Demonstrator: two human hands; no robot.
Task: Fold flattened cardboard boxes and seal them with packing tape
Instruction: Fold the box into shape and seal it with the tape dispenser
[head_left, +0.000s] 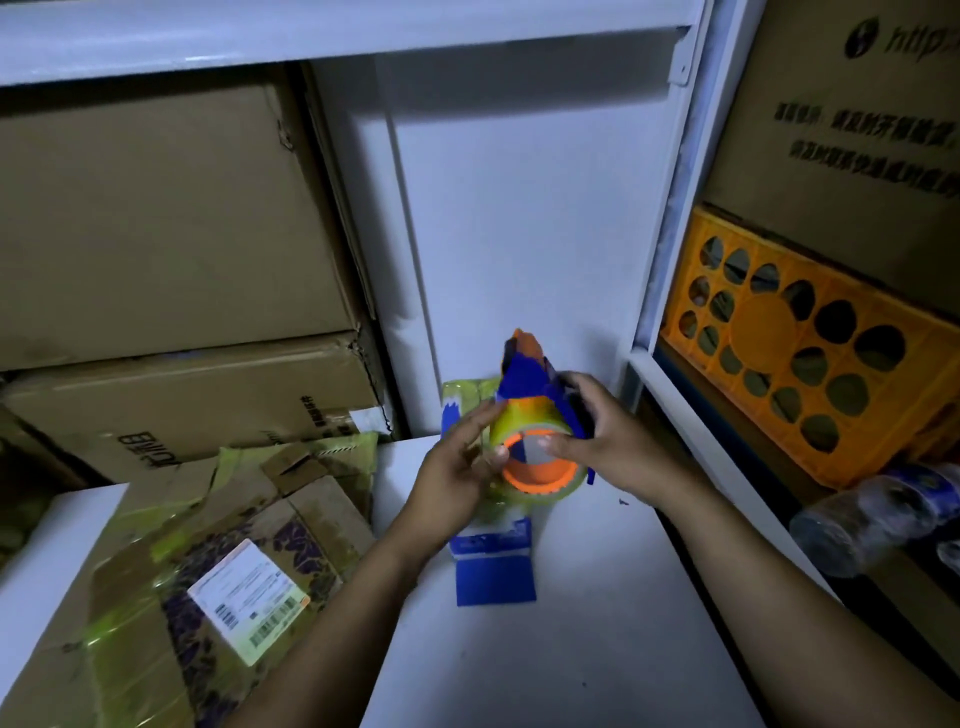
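Over a white bench (597, 623), both hands hold a glossy, orange-cored tape roll (511, 415) in a blue plastic dispenser (524, 374): the left hand (457, 467) pinches its side and the right hand (608, 441) is curled round it. Left of the roll lies a creased, flattened cardboard box (306, 519). The tape is probably being readied, so the next move is finding its free end.

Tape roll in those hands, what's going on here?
A person is holding a clear tape roll with an orange core above a white table. The right grip curls round the roll and its blue and orange dispenser; the left grip pinches the roll's other side. A taped cardboard box with a shipping label lies at left, untouched. No tape is being laid on a box yet.
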